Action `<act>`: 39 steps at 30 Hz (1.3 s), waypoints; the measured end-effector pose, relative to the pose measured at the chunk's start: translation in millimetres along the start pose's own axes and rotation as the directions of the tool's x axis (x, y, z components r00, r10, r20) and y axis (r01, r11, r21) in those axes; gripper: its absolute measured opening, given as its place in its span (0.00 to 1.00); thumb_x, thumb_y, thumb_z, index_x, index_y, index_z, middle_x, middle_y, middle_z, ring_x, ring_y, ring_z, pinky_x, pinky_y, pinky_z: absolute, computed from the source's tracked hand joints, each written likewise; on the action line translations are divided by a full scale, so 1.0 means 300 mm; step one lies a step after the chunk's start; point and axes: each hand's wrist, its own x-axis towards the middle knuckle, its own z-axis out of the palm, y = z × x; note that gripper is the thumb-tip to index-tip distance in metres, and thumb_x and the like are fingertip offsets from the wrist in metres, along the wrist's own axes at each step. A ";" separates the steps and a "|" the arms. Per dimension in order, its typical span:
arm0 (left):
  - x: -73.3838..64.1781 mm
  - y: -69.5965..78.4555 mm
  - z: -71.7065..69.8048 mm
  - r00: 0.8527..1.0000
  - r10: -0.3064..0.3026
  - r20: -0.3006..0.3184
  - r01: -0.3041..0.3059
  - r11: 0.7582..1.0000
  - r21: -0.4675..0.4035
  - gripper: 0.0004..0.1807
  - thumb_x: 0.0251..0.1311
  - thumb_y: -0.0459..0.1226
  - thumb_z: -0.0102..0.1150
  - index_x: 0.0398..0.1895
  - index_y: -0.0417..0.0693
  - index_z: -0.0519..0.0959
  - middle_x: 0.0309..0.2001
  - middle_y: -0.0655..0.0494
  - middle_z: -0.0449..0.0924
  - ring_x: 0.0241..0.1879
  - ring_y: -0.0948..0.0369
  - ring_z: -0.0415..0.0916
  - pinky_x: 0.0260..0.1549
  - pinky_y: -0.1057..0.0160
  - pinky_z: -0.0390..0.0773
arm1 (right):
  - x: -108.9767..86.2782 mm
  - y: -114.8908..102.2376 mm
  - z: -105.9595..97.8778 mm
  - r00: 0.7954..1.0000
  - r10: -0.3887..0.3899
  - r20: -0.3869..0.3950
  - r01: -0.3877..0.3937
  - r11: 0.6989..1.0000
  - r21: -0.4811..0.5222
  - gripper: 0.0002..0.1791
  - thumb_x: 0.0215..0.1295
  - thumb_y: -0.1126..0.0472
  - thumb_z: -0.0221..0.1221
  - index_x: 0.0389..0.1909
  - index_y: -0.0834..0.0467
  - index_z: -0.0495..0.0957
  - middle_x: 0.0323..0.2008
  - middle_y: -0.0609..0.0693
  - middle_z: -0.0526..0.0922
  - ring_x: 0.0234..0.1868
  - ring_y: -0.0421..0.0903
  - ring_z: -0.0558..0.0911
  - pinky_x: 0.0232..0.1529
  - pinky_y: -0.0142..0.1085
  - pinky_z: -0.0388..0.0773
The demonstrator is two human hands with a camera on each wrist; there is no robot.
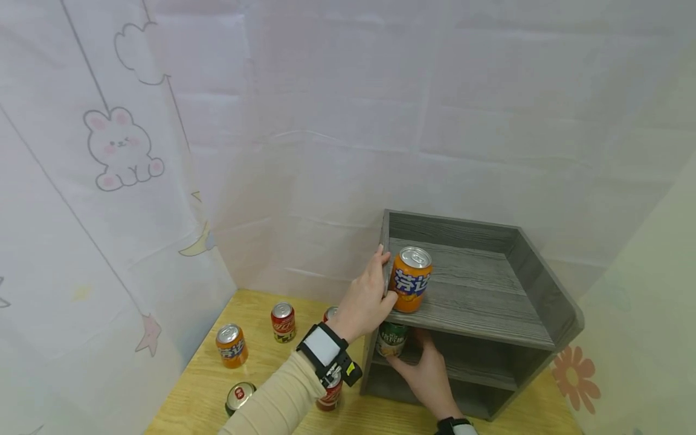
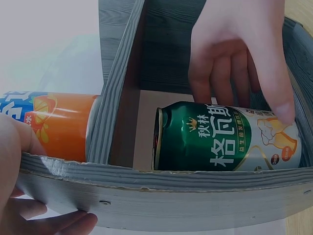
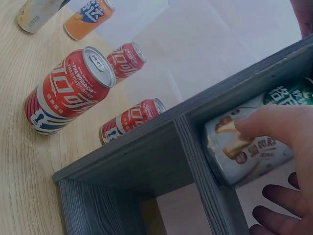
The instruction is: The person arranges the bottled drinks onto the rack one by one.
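A grey wooden shelf unit point(image 1: 478, 284) stands on the table. My left hand point(image 1: 368, 296) grips its left side panel at the top, fingers outside and thumb over the edge beside an orange soda can point(image 1: 411, 281). That can is upright on the top board. On the level below, my right hand point(image 1: 431, 376) holds a green and white drink can point(image 2: 215, 139) close to the left panel. The right thumb lies across its pale lower part in the right wrist view, with the other fingers bent at its side. The top board hides the can's upper end in the head view.
Left of the shelf, the wooden table point(image 1: 187, 393) bears another orange can point(image 1: 231, 347), a red can point(image 1: 283, 323) and a green can point(image 1: 239, 396). Further red cans point(image 3: 71, 93) stand near the shelf's left side, partly behind the left arm. Printed fabric point(image 1: 326, 151) hangs behind.
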 end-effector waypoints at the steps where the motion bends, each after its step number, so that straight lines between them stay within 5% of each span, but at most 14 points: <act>1: -0.001 -0.001 0.000 1.000 -0.001 0.000 0.001 1.000 -0.002 0.44 0.68 0.37 0.58 0.80 0.37 0.46 0.78 0.47 0.56 0.51 0.55 0.80 0.47 0.58 0.81 | -0.005 0.001 -0.007 1.000 0.006 0.002 -0.006 1.000 -0.001 0.47 0.56 0.50 0.76 0.72 0.63 0.65 0.67 0.66 0.72 0.67 0.66 0.70 0.62 0.63 0.67; 6: -0.002 -0.006 0.000 1.000 -0.002 0.002 0.002 1.000 -0.007 0.45 0.68 0.36 0.58 0.81 0.37 0.44 0.77 0.48 0.58 0.43 0.57 0.80 0.39 0.61 0.80 | -0.036 0.010 -0.046 1.000 0.008 -0.004 -0.008 1.000 -0.010 0.49 0.55 0.48 0.76 0.73 0.60 0.64 0.69 0.64 0.70 0.68 0.65 0.68 0.63 0.63 0.66; 13: -0.002 -0.007 0.000 1.000 -0.004 0.000 0.004 1.000 -0.001 0.45 0.68 0.36 0.58 0.81 0.37 0.44 0.77 0.48 0.59 0.44 0.58 0.80 0.41 0.61 0.81 | -0.079 0.024 -0.109 0.997 0.069 -0.022 -0.071 0.996 -0.055 0.51 0.55 0.43 0.75 0.73 0.62 0.62 0.69 0.67 0.69 0.67 0.68 0.68 0.61 0.64 0.68; 21: -0.003 0.004 -0.005 1.000 -0.017 0.007 0.017 1.000 -0.003 0.45 0.68 0.37 0.58 0.81 0.37 0.44 0.77 0.48 0.59 0.55 0.54 0.79 0.54 0.56 0.79 | -0.118 0.050 -0.176 0.992 0.111 -0.065 -0.116 0.989 -0.089 0.53 0.57 0.41 0.74 0.74 0.63 0.58 0.70 0.67 0.66 0.68 0.70 0.66 0.62 0.65 0.66; 26: -0.003 0.005 -0.006 1.000 -0.012 0.005 0.012 1.000 0.000 0.46 0.68 0.37 0.58 0.81 0.36 0.43 0.77 0.48 0.58 0.44 0.57 0.81 0.46 0.59 0.82 | -0.142 0.078 -0.213 0.986 0.076 -0.147 -0.091 0.991 -0.100 0.51 0.56 0.46 0.75 0.72 0.64 0.59 0.69 0.67 0.68 0.66 0.68 0.69 0.61 0.64 0.67; 34: -0.008 -0.002 -0.003 1.000 -0.013 0.005 0.013 1.000 -0.014 0.46 0.68 0.36 0.58 0.81 0.37 0.43 0.77 0.48 0.58 0.50 0.55 0.80 0.51 0.57 0.80 | -0.178 0.129 -0.274 0.970 0.084 -0.226 -0.079 0.996 0.031 0.50 0.56 0.57 0.76 0.73 0.67 0.58 0.68 0.70 0.66 0.67 0.69 0.65 0.61 0.68 0.62; 39: -0.011 -0.005 -0.004 1.000 -0.017 0.012 0.017 1.000 -0.018 0.46 0.68 0.37 0.57 0.81 0.38 0.42 0.77 0.49 0.58 0.48 0.56 0.80 0.48 0.58 0.81 | -0.195 0.162 -0.300 0.956 0.175 -0.234 -0.156 0.983 0.099 0.54 0.55 0.58 0.76 0.75 0.71 0.54 0.68 0.74 0.62 0.68 0.74 0.60 0.63 0.70 0.57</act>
